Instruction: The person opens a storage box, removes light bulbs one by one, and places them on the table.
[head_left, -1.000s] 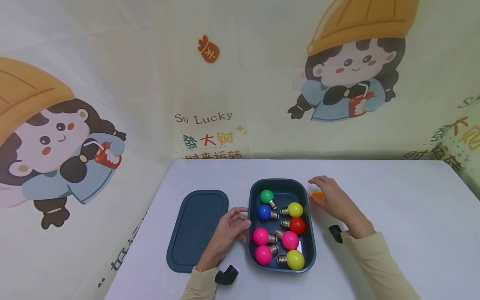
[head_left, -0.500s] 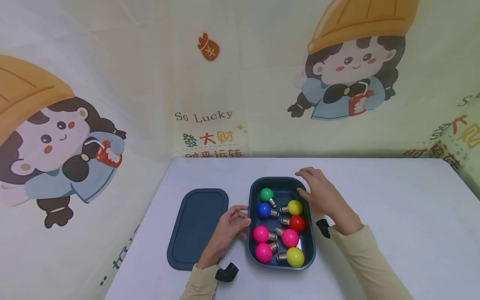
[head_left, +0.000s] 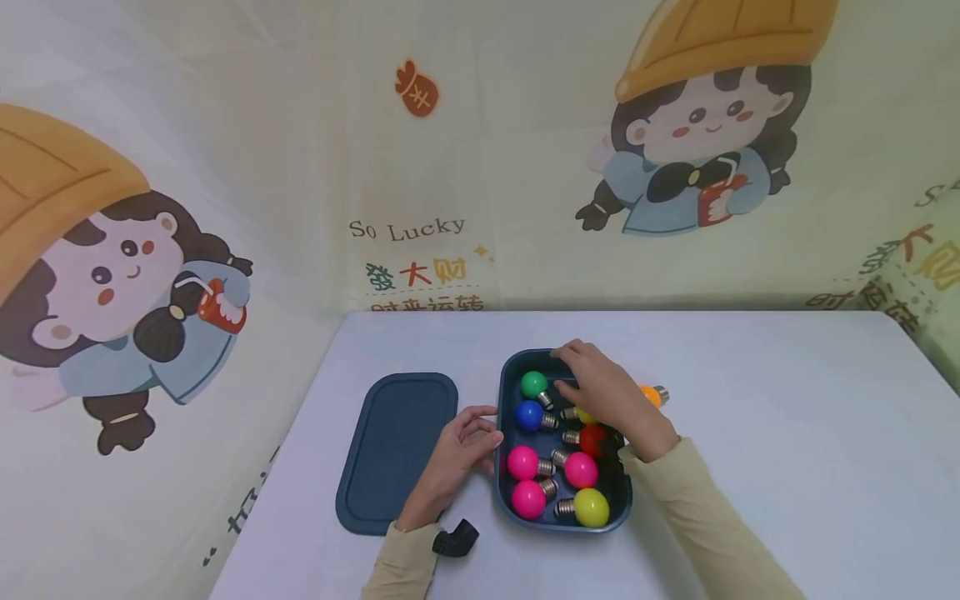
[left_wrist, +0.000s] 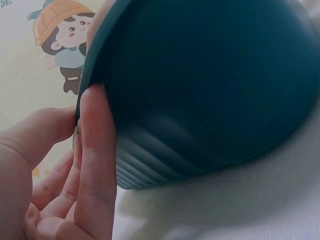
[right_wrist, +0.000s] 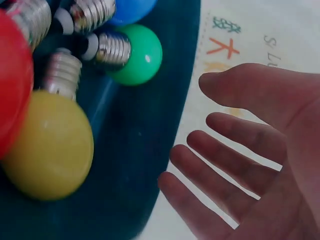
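Several coloured light bulbs lie in a dark blue box in the middle of the table, its near rim [head_left: 558, 528] facing me. Among them are a green bulb [head_left: 533, 384], a blue bulb [head_left: 528, 416] and pink bulbs. My left hand [head_left: 459, 450] holds the box's left rim, thumb on one side and a finger against the wall [left_wrist: 200, 90] in the left wrist view. Over the box's far right part is my right hand [head_left: 603, 392], fingers apart, holding nothing, partly hiding a yellow bulb [right_wrist: 47, 145] and a red bulb [head_left: 591, 441]. An orange bulb [head_left: 650, 397] lies outside, right of the box.
A dark blue lid [head_left: 397, 450] lies flat on the white table [head_left: 787, 417], left of the box. Behind the table hangs a cloth backdrop [head_left: 540, 167] with cartoon prints.
My right hand has moved left, from beside the orange bulb to over the box, uncovering that bulb. My left hand stays on the box's left rim.
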